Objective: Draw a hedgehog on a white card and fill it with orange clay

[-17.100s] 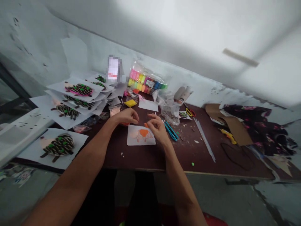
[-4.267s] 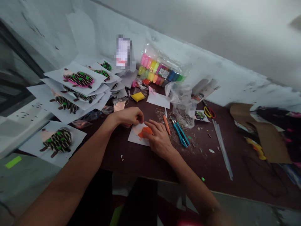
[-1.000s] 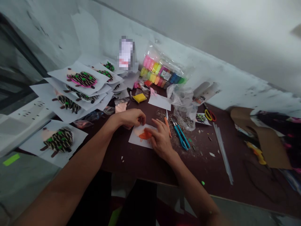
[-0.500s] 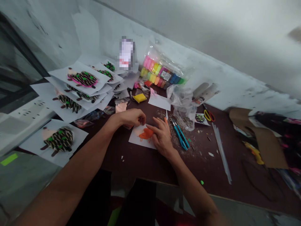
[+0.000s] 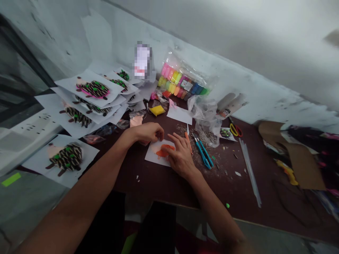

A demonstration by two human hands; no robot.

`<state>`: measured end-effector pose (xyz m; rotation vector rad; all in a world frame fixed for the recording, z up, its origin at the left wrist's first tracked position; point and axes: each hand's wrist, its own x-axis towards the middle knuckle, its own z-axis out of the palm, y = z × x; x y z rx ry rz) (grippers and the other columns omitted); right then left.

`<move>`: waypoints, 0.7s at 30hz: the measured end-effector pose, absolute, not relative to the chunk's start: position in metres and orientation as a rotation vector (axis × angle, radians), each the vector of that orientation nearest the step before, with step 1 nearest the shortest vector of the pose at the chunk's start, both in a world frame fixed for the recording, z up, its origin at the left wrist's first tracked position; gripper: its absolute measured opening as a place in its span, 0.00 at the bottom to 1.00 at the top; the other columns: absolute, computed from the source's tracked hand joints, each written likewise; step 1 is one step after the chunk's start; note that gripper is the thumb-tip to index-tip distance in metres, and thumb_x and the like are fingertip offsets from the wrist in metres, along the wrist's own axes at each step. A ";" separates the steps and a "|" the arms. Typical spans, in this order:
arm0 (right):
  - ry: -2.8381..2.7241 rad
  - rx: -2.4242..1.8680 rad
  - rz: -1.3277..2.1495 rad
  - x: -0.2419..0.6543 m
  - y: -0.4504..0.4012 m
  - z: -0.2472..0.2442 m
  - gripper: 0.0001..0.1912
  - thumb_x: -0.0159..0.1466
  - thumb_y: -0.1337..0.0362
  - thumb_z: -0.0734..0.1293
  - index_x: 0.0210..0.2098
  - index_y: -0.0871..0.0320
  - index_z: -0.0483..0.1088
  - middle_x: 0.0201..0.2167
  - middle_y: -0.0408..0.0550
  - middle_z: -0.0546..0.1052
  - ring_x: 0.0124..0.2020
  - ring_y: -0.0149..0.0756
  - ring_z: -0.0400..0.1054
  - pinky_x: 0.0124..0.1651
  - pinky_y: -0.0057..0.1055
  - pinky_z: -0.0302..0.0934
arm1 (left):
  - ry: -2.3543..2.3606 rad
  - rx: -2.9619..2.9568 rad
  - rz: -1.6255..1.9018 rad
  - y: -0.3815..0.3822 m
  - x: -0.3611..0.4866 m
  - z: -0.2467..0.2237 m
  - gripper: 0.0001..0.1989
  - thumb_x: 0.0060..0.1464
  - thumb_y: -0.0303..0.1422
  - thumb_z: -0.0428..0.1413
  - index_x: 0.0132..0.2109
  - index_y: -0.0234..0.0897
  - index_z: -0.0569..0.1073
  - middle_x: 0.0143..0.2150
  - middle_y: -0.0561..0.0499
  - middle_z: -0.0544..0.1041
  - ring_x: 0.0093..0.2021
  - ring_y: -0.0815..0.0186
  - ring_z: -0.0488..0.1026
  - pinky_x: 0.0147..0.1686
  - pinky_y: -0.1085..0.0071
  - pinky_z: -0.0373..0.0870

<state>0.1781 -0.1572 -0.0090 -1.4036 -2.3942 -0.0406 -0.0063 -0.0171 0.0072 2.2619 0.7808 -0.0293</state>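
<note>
A small white sheet of paper (image 5: 150, 155) lies on the dark table, bearing an orange clay patch (image 5: 162, 152) with a paler area on its left and small drawn legs below. My right hand (image 5: 182, 155) has its fingers spread, the index fingertip resting on the orange clay. At the sheet's upper left edge, my left hand (image 5: 150, 132) is closed with curled fingers; whatever it pinches, if anything, is hidden. Just right of my right hand lie an orange-handled craft knife (image 5: 188, 139) and a pair of teal-handled scissors (image 5: 203, 153).
Paper sheets with hedgehog figures (image 5: 92, 88) are piled at the left, another hedgehog sheet (image 5: 66, 157) nearer. Colourful clay packs (image 5: 182, 79) lean by the wall. Also around are a yellow packet (image 5: 157, 110), a plastic bag (image 5: 206, 120), red-yellow scissors (image 5: 234, 129), glue sticks (image 5: 250, 173) and a yellow tool (image 5: 287, 171).
My right index finger has shifted left and down over the orange clay, its fingers spreading a little. My left hand stays in place.
</note>
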 end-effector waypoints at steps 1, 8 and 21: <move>-2.396 -1.407 -0.052 0.178 -0.157 -0.009 0.17 0.60 0.71 0.67 0.47 0.52 0.77 0.62 0.54 0.67 0.66 0.50 0.54 0.67 0.57 0.44 | 0.781 2.259 -0.031 -0.017 -0.006 0.008 0.19 0.42 0.23 0.53 0.42 0.35 0.80 0.37 0.49 0.80 0.32 0.68 0.72 0.31 0.75 0.62; -2.348 -1.440 0.001 0.181 -0.156 -0.015 0.15 0.62 0.69 0.66 0.46 0.50 0.78 0.61 0.52 0.68 0.66 0.49 0.55 0.68 0.57 0.41 | 0.825 2.237 -0.048 -0.022 -0.006 0.013 0.20 0.41 0.23 0.52 0.42 0.35 0.80 0.36 0.50 0.79 0.30 0.68 0.71 0.29 0.75 0.63; -2.367 -1.519 0.087 0.179 -0.154 -0.018 0.19 0.63 0.70 0.66 0.51 0.49 0.76 0.65 0.50 0.64 0.68 0.49 0.51 0.65 0.53 0.50 | 0.802 2.264 -0.014 -0.018 -0.006 0.004 0.18 0.42 0.23 0.53 0.41 0.36 0.80 0.37 0.50 0.80 0.31 0.69 0.71 0.30 0.75 0.63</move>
